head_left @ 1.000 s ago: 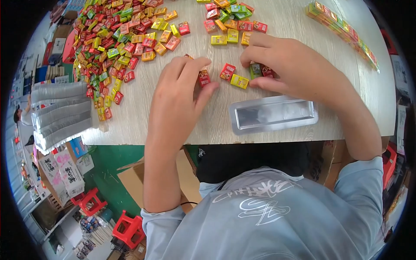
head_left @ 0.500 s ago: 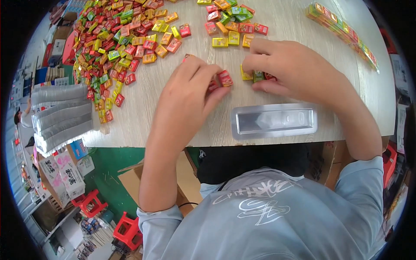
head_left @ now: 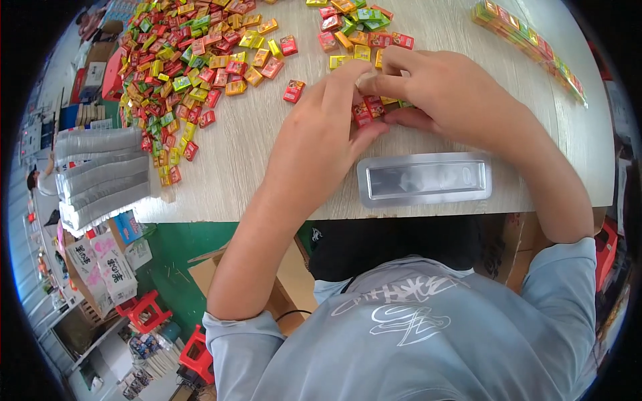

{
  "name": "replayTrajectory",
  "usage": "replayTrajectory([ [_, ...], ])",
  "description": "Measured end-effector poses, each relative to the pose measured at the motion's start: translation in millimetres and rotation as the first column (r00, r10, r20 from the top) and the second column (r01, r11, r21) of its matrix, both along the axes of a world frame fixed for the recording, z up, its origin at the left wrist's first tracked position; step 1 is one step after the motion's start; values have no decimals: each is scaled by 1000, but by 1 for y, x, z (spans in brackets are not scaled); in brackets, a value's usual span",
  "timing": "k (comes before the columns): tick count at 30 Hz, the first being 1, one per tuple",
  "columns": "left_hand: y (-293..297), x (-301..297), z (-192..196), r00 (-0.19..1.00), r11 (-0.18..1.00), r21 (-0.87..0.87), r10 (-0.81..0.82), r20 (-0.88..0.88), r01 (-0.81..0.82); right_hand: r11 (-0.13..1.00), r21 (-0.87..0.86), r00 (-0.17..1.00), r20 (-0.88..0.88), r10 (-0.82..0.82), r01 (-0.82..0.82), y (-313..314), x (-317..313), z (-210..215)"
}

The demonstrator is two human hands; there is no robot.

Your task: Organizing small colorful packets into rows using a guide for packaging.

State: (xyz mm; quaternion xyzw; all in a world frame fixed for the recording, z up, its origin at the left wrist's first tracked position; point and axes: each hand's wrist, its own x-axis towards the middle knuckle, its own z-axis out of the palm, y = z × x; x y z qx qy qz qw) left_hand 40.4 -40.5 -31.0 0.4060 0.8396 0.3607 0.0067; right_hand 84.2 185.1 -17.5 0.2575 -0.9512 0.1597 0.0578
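My left hand [head_left: 319, 134] closes thumb and fingers on small red boxes [head_left: 366, 111]. Right against it, my right hand [head_left: 448, 100] curls round the other end of the short row, where bits of yellow and green boxes show; its fingers hide most of them. The hands almost touch just above the table. Below them lies a clear plastic tray [head_left: 364, 182], long and shallow, with nothing in it. One loose red box [head_left: 293, 91] rests left of my left hand. Beyond the fingers is a small heap of mixed boxes [head_left: 364, 20].
A large pile of red, yellow, green and orange boxes [head_left: 200, 67] covers the table's far left. Stacked clear trays [head_left: 103, 175] stand at the left edge. A long wrapped row of boxes [head_left: 531, 50] lies far right. Red stools [head_left: 144, 311] stand on the green floor.
My left hand has moved right with its red boxes, up to the row in my right hand. The loose red box, mostly hidden before, now shows fully.
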Motion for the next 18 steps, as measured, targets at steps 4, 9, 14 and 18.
replayTrajectory([
  [4,1,-2,2,1000,999,-38,-27,2,27,1000,3,1000,-10,19,-19,2,1,1],
  [9,9,-13,15,987,988,-124,-111,-118,97,998,27,996,68,-51,49,16,9,14],
  [14,26,-24,14,922,972,-209,-176,-345,107,971,124,977,25,-210,205,41,3,11],
  [18,24,-18,19,951,953,-273,-199,-236,131,977,103,982,-41,-182,185,34,2,9],
])
